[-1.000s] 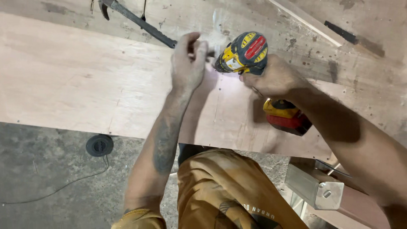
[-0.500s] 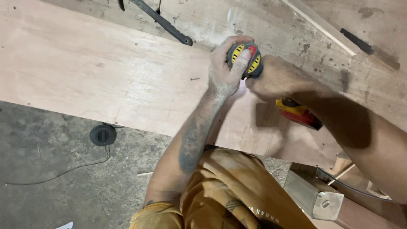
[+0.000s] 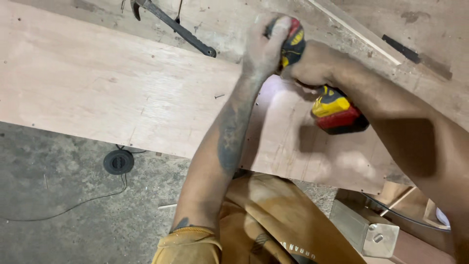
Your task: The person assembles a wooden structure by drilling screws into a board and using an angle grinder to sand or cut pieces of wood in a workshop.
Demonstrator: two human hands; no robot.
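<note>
Stretching left of the hands, the plywood sheet (image 3: 97, 93) lies bare to its near edge above the concrete floor (image 3: 58, 220). The left hand (image 3: 263, 46) wraps closed over the drill (image 3: 312, 73) head, forearm reaching straight forward. Just right, the right hand (image 3: 315, 66) grips the drill's handle, arm angled in.

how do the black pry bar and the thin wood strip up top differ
The black pry bar is dark metal with a curved end; the thin wood strip is pale and straight throughout. The pry bar lies left of the left hand, the strip right of the right hand. Both lie slanted on the surface beyond the plywood sheet.
</note>
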